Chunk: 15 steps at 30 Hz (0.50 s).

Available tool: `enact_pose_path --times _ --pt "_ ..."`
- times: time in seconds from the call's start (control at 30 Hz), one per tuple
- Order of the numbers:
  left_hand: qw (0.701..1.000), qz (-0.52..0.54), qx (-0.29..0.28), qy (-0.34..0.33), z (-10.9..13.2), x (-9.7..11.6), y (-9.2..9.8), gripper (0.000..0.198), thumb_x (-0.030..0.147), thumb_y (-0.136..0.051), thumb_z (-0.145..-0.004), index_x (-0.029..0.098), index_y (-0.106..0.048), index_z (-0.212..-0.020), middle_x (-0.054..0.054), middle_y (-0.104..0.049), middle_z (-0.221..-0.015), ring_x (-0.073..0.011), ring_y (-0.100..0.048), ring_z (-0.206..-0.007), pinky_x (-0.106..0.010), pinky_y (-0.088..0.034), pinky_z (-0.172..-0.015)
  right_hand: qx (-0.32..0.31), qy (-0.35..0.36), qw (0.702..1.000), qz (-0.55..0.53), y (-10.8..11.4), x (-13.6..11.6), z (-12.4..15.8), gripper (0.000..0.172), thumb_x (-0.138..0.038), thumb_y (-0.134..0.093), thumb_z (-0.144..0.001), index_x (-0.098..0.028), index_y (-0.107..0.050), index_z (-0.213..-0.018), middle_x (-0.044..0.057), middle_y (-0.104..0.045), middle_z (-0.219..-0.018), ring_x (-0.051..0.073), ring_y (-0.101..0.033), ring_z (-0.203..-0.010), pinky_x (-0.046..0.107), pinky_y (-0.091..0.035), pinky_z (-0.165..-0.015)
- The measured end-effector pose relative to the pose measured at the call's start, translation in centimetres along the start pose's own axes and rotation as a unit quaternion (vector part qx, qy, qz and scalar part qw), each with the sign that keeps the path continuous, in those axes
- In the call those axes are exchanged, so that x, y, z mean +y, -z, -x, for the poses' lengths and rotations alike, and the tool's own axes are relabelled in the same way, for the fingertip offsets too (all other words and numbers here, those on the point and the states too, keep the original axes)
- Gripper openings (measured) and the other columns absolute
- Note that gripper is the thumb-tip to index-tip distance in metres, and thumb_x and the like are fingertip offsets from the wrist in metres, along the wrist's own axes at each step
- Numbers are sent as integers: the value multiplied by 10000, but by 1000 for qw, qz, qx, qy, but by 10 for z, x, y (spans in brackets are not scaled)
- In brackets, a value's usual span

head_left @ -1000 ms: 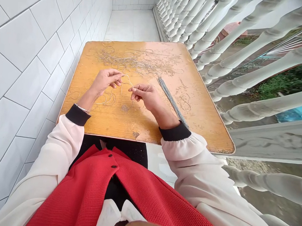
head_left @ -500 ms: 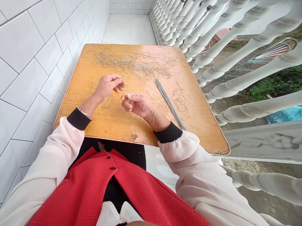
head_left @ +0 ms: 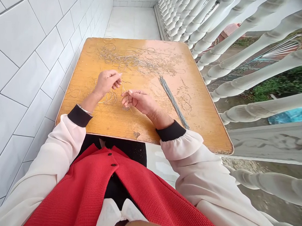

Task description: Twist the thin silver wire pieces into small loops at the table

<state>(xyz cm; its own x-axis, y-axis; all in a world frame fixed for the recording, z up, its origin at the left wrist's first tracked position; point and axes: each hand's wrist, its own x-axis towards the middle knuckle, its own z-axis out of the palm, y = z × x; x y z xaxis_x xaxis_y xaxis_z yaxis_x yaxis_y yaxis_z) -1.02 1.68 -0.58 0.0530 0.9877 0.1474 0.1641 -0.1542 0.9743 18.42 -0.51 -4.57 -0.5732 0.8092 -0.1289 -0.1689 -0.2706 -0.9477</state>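
Both my hands hover over a wooden table top [head_left: 150, 125] with an orange-yellow finish. My left hand [head_left: 107, 83] is pinched at the fingertips, and a thin wire strand [head_left: 123, 84] seems to run from them. Small loose wire loops [head_left: 110, 98] lie just below it. My right hand [head_left: 137, 101] is turned partly palm up, fingers curled, close to a small wire tangle [head_left: 126, 106]. Whether its fingertips hold wire is too fine to see. Farther off lie a large tangle of thin wire [head_left: 131, 58] and a bundle of straight grey rods [head_left: 173, 101].
A white tiled wall [head_left: 26, 80] runs along the table's left side. A white balustrade [head_left: 234, 60] stands on the right. Tiled floor [head_left: 133, 22] extends beyond the table. A red waistcoat [head_left: 104, 189] and cream sleeves fill the foreground.
My right hand has rotated toward palm up and drawn slightly away from my left hand. The view has shifted slightly, and the wire bundle appears a little farther right.
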Motion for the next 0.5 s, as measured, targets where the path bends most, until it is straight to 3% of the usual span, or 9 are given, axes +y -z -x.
enact_pose_path --times 0.17,0.27,0.4,0.5 --pt "997 51 61 23 -3 -6 0 389 426 -654 -1019 178 -610 -723 -6 -719 -694 -55 -652 -579 -155 -488 -559 60 8 997 -39 10 -23 4 395 -568 -599 -1033 -196 -728 -1014 39 -779 -828 126 -697 -659 212 -562 -587" --pt "997 47 61 28 -4 -13 -7 395 451 -660 -1012 182 -607 -728 -6 -713 -694 -63 -667 -602 -165 -500 -581 93 20 995 -29 14 -30 6 328 -511 -629 -1017 -203 -713 -942 20 -754 -771 122 -677 -618 208 -545 -566" --pt "999 0 54 5 -9 -23 -9 351 424 -641 -1018 183 -634 -762 -20 -730 -746 -84 -692 -662 -181 -513 -613 40 -34 998 -31 16 -26 5 111 -246 -687 -925 -164 -721 -859 12 -717 -668 93 -618 -503 181 -514 -524" --pt "992 -80 76 -69 -9 -25 -1 155 356 -678 -987 209 -713 -954 -49 -789 -965 -143 -744 -905 -228 -567 -767 9 -64 997 -31 16 -21 2 81 -135 -663 -886 -149 -722 -832 13 -725 -659 94 -636 -500 174 -533 -526"
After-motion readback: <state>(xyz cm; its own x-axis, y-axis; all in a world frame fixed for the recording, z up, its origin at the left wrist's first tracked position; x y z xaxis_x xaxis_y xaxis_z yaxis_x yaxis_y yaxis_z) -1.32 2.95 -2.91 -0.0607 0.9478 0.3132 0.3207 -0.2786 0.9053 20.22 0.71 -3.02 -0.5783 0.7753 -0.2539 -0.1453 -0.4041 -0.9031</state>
